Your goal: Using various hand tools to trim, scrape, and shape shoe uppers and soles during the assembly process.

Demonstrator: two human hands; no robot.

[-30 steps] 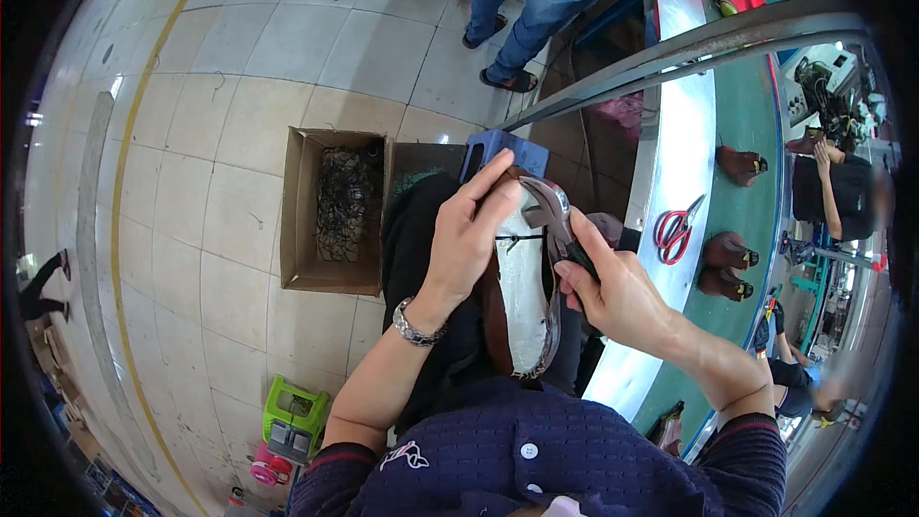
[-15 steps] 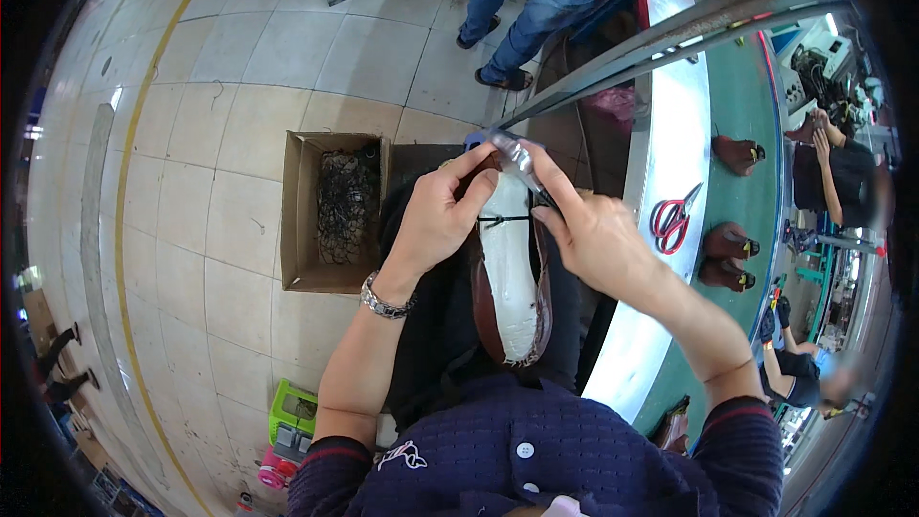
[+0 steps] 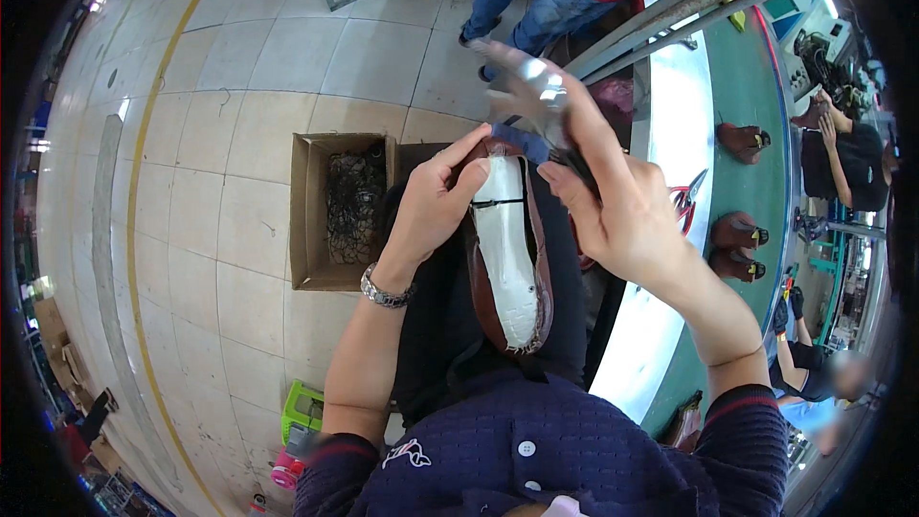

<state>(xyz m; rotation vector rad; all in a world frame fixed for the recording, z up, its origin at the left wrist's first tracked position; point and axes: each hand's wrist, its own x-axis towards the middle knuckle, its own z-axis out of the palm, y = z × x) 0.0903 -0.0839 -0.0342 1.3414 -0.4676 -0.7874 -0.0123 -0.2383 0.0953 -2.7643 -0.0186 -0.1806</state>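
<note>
A brown shoe upper (image 3: pixel 486 302) lies across my lap, sole side up. Its white underside (image 3: pixel 504 239) is bare, with a thin black tie (image 3: pixel 499 202) crossing it and rough threads at the near end. My left hand (image 3: pixel 426 211) grips the far end, fingertips on the leather edge and thumb by the white part. Above that end, my right hand (image 3: pixel 627 206) is closed around a shiny metal hand tool (image 3: pixel 548 91) with dark handles; motion blur hides its exact kind. A blue piece (image 3: pixel 520 141) shows at the shoe's far end, beneath the tool.
To the left stands an open cardboard box (image 3: pixel 301 215) with tangled dark strands (image 3: pixel 354 206). Red-handled scissors (image 3: pixel 687 199) lie on the metal ledge (image 3: pixel 661 325) at right. Brown shoes (image 3: pixel 742 142) sit on the green belt (image 3: pixel 728 96). A metal bar (image 3: pixel 670 21) slants overhead; a person in jeans (image 3: pixel 550 0) stands ahead.
My right hand has lifted the tool up and to the right, away from the shoe's far end. My left hand keeps its hold, and the shoe stays nearly in place.
</note>
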